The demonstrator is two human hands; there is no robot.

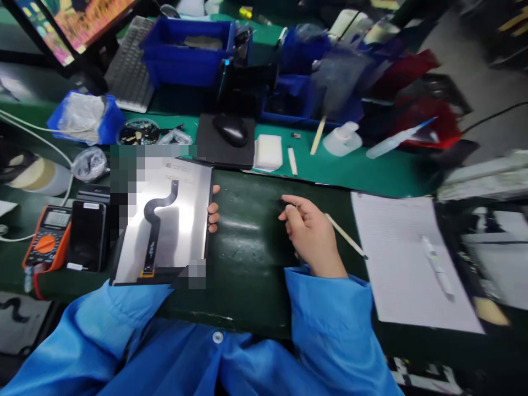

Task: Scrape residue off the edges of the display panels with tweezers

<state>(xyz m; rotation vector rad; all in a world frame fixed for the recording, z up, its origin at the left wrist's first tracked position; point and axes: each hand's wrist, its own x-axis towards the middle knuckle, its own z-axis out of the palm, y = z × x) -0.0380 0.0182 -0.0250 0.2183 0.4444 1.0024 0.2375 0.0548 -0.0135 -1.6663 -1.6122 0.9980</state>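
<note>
1. Left-hand fingers (213,213) curl around the edge of a silver-backed display panel (185,220), holding it; right-hand fingers (290,204) close narrowly, apparently on a thin wooden stick (345,236).
2. Panel lies at 9 o'clock from the right hand (311,236), its long axis running roughly 12 to 6.
3. Left hand sits nearer, touching the panel's 3 o'clock edge; a black flex cable (153,231) runs down the panel's back toward its 6 o'clock edge.
4. Dark green mat (251,258) stretches between the hands; an orange multimeter (46,236) sits just beyond the panel's 9 o'clock edge, a notepad (408,264) at the right hand's 3 o'clock.
</note>
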